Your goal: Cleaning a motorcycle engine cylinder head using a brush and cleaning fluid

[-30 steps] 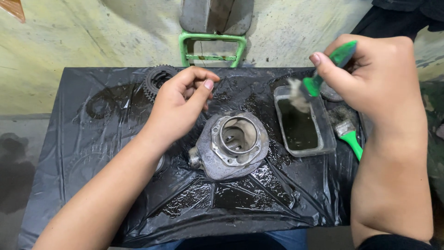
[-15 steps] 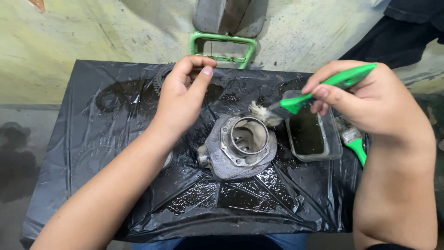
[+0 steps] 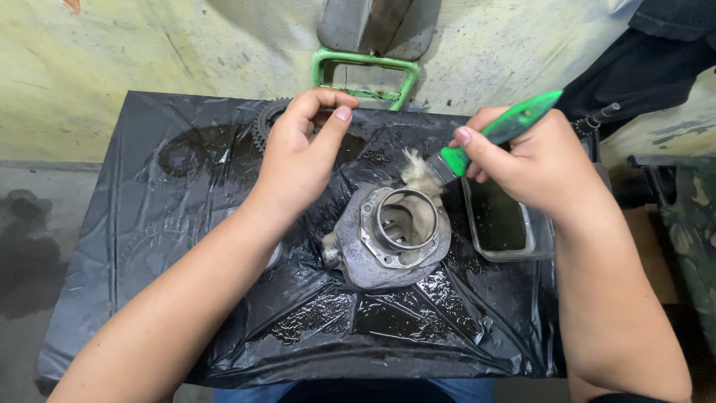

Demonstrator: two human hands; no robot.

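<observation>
Over on the left there's a toothed gear (image 3: 265, 123) sitting on the wet black plastic sheet (image 3: 149, 224), and the left hand (image 3: 298, 160) hovers just by it with fingers loosely curled, holding nothing. In the middle sits the grey metal cylinder (image 3: 388, 235), open end up, with the bristles of the green-handled brush (image 3: 477, 145) touching its back rim. The right hand (image 3: 533, 160) grips that brush tight, right above a small tray (image 3: 511, 224) of dark liquid beside the cylinder.

We count one metal cylinder (image 3: 391, 235), one green-handled brush (image 3: 477, 145), one tray of dark liquid (image 3: 506, 222), one gear (image 3: 266, 123) at upper left, perhaps a second beneath the plastic.
</observation>
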